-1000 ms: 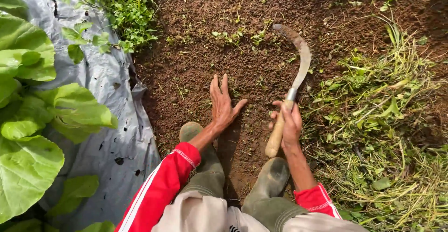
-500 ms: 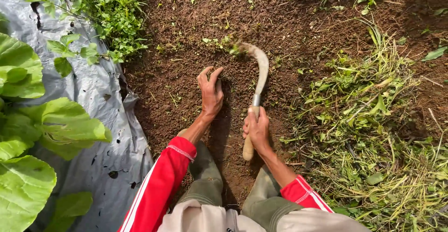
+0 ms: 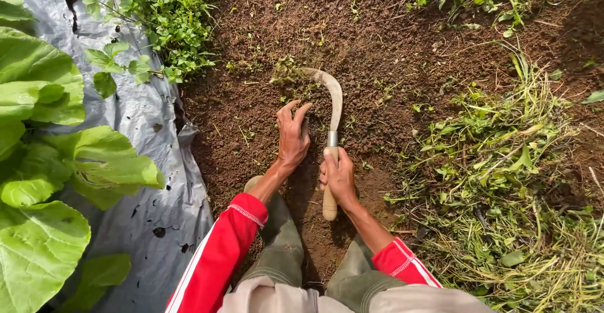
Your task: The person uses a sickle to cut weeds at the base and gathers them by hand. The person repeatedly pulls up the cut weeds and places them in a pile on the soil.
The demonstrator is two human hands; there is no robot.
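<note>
Right, quick labels:
step: weeding bare soil (image 3: pixel 390 42) with a sickle (image 3: pixel 329 124); judging by the pose, a scraping stroke toward the body is under way.
right hand: right hand (image 3: pixel 340 176) is wrapped tight round the wooden handle, fingers pressed together, thumb up near the metal collar.
left hand: left hand (image 3: pixel 293 137) lies palm down on the soil just left of the blade, fingers loosely spread and curled at the tips; whether it pinches any weed, I cannot tell.
sickle: blade curves up and left from the collar; its tip sits in a small weed tuft (image 3: pixel 286 71), touching or buried in it.
boots: two green boots (image 3: pixel 277 225) below the hands, heels toward the camera.
cut pile: loose cut grass (image 3: pixel 516 181) lies to the right, well apart from the blade.
left edge: grey plastic sheet (image 3: pixel 145 130) with broad-leaf plants (image 3: pixel 50 137) over it.
next move: likely calls for keeping the blade shallow and drawing it through the tuft, with the left fingers kept clear of the edge, which is near them.
risk: blade close beside the left hand; a slip could nick it.
</note>
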